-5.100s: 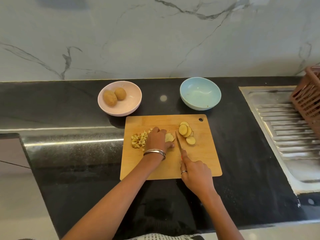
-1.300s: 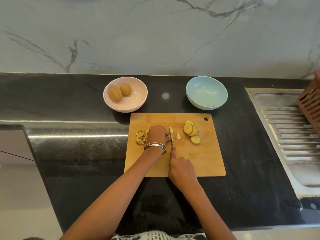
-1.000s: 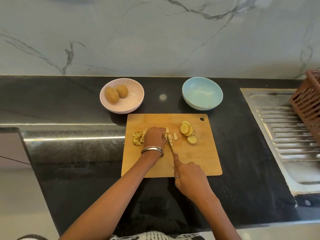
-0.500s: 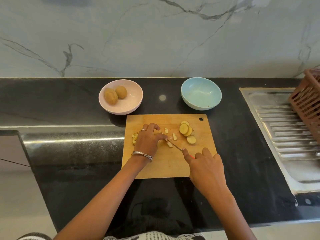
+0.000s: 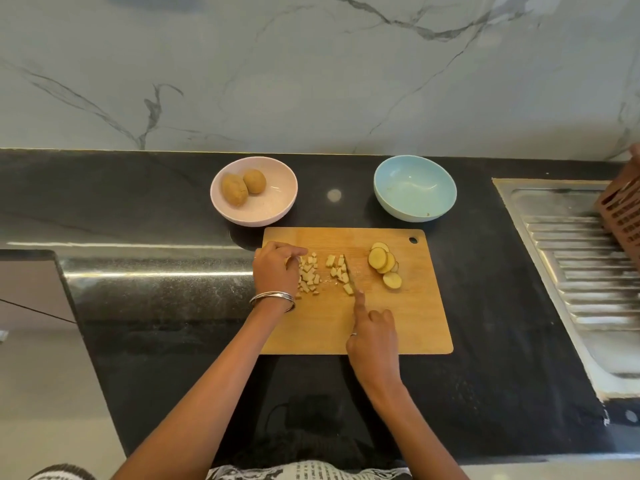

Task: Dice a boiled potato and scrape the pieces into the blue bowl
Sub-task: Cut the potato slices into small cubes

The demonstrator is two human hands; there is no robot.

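A wooden cutting board (image 5: 408,323) lies on the black counter. Diced potato pieces (image 5: 322,273) are spread on its left half. Several potato slices (image 5: 382,265) lie stacked on its right half. My right hand (image 5: 372,337) grips a knife (image 5: 350,275), forefinger along its spine, the blade standing at the right edge of the dice. My left hand (image 5: 277,271) rests on the board at the left of the pile, fingers curled over some pieces. The blue bowl (image 5: 415,187) stands behind the board, holding no potato.
A pink bowl (image 5: 273,202) with two whole potatoes (image 5: 242,187) stands behind the board at the left. A steel sink drainboard (image 5: 585,271) lies to the right, with a brown plastic basket (image 5: 623,209) on it. A marble wall backs the counter.
My left hand slid left, uncovering the diced pile. The knife turned from a slant to straight up the board, against the right side of the dice.
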